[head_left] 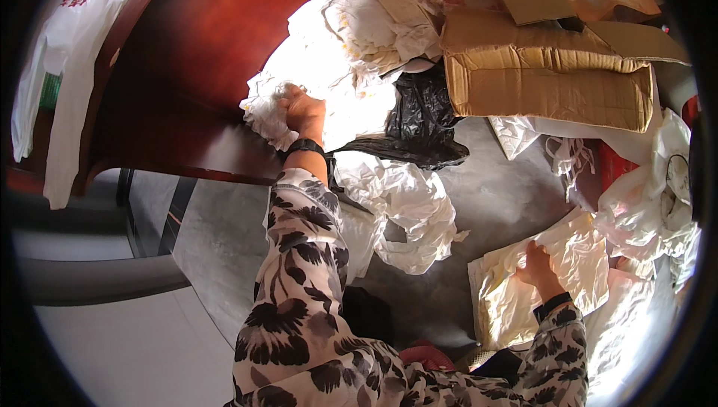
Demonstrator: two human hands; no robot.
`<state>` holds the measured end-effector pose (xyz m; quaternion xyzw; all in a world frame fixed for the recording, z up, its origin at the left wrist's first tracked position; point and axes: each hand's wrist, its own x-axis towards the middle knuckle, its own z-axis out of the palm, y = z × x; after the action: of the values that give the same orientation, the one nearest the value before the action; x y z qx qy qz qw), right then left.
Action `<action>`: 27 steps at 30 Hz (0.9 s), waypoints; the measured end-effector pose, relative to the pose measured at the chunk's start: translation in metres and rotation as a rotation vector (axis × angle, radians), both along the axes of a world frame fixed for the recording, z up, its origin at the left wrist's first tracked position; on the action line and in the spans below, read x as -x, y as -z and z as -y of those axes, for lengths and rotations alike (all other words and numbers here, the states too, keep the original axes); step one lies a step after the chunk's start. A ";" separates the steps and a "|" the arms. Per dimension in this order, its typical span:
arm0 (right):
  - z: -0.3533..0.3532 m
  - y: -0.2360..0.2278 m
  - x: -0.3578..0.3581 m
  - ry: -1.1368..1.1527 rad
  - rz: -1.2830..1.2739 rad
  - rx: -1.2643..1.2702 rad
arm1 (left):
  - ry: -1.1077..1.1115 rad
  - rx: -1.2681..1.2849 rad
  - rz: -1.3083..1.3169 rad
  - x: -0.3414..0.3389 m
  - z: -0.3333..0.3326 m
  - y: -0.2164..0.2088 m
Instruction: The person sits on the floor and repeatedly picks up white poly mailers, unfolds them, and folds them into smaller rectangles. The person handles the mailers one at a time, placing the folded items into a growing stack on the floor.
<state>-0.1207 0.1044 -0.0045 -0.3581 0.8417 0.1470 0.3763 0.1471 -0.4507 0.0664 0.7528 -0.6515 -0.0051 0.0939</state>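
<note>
Up by the edge of the red-brown wooden surface (179, 56), my left hand (304, 112) is closed on a crumpled white plastic bag (263, 114). Bright sunlight washes out the white pile (366, 26) just beyond it. Down at the lower right, my right hand (535, 265) has its fingers curled on a flat, creased cream-coloured bag (580, 261). That bag lies in a stack with other pale sheets. Both forearms wear black-and-white floral sleeves with dark bands at the wrists.
An open cardboard box (553, 78) stands at the upper right. Beside it lies a black plastic bag (425, 112). Another crumpled white bag (415, 216) is on the grey floor (486, 175). More clear and white bags (654, 198) crowd the right; one white bag (71, 63) hangs at the left.
</note>
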 end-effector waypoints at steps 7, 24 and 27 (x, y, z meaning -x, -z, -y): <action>-0.005 0.006 0.006 -0.036 -0.013 0.056 | -0.079 0.177 -0.733 0.020 -0.010 -0.021; 0.068 -0.162 -0.021 0.085 0.425 1.293 | 0.593 -0.585 -1.944 0.013 -0.253 -0.230; 0.070 -0.206 -0.040 0.332 0.832 1.246 | 0.722 -0.901 -1.903 0.037 -0.309 -0.228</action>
<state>-0.0810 0.0343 0.2018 -0.3986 0.6008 -0.5602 0.4079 0.1098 -0.1420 0.2943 0.1735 -0.4333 -0.8433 0.2665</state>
